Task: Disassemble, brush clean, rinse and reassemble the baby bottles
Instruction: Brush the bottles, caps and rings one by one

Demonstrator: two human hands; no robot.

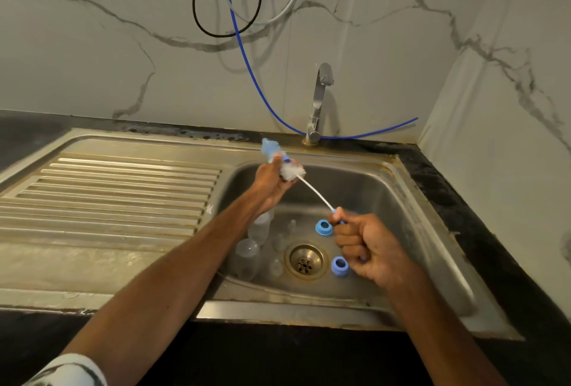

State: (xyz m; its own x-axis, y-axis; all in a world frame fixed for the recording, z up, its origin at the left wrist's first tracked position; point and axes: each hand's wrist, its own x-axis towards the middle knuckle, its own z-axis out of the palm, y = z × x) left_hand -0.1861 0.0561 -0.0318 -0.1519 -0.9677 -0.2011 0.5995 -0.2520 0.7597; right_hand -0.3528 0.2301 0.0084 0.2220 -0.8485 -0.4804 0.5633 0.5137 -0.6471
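One dark stone bench [500, 246] carries a stainless steel sink [401, 215] with a ribbed drainboard [108, 194] on its left side. A chrome tap [321, 98] stands behind the basin, and no water runs from it. A thin blue hose [246, 61] and a black cable [216, 35] hang on the marbled wall, clear of the work.

Two clear plastic baby bottles [259, 229] lie on the basin floor, left of the brass drain strainer [306, 262] and partly under the left forearm. They are judged light, rigid and slippery when wet. Take each round the body, not at the neck thread.

The white-bristled wire bottle brush [315, 192] spans between the hands, above the basin. The right hand [364, 249] is closed in a fist on its blue handle. The left hand [272, 183] is clamped on a small pale blue bottle part [269, 148], with the bristle head [293, 173] at that part. Motion blur prevents identifying the part. The twisted wire shaft is judged springy, so hold it at the handle only.

Two blue plastic screw rings [323, 227] lie right of the drain, both just beside the right fist. Several clear soft teats [278, 243] stand between the bottles and the drain. They are hard to see against the steel and are judged easy to knock over when reaching in.
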